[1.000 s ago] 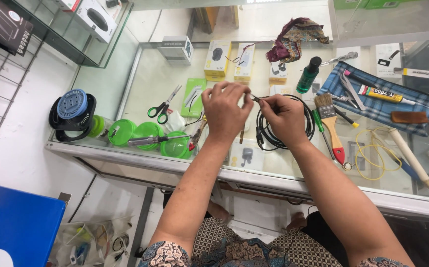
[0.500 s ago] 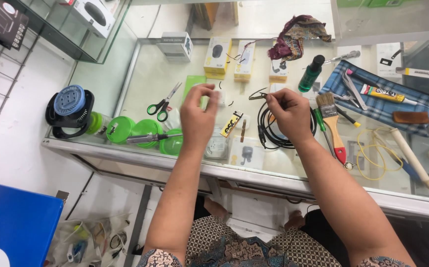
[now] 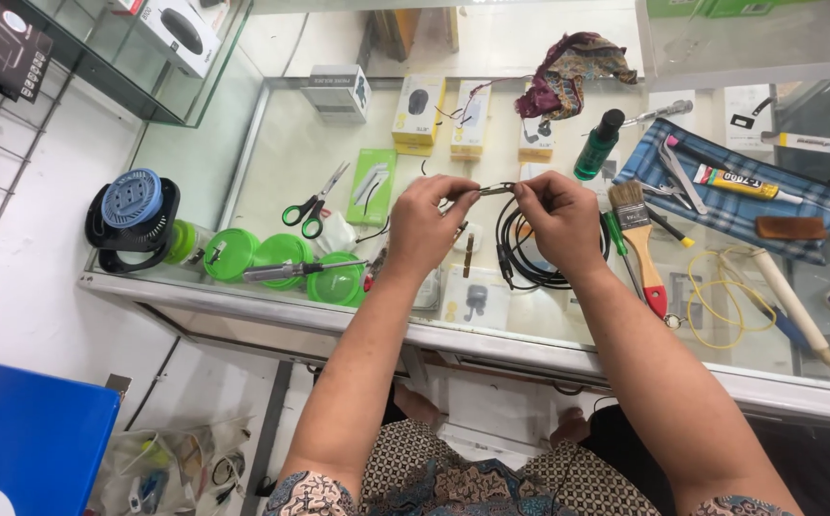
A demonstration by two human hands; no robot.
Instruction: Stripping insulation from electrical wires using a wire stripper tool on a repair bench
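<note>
Both hands meet over a glass counter point(image 3: 271, 162). My left hand point(image 3: 429, 220) and my right hand point(image 3: 558, 215) pinch the two sides of a small dark plug end point(image 3: 497, 189) of a black cable. The rest of that cable lies in a coil point(image 3: 529, 258) on the glass, under and beside my right hand. A small dark piece point(image 3: 469, 254) lies on the glass below the hands.
Green-handled scissors point(image 3: 314, 205), green round lids point(image 3: 281, 256) and a blue-black fan point(image 3: 133, 215) sit at left. A paintbrush point(image 3: 639, 239), green bottle point(image 3: 598, 145), glue tube point(image 3: 735, 183) on a blue cloth point(image 3: 807, 205), and yellow cord point(image 3: 721, 301) lie right. Small boxes point(image 3: 419, 115) line the back.
My left hand, apart from the right half a second ago, has come back to the cable end, so both hands now pinch it together.
</note>
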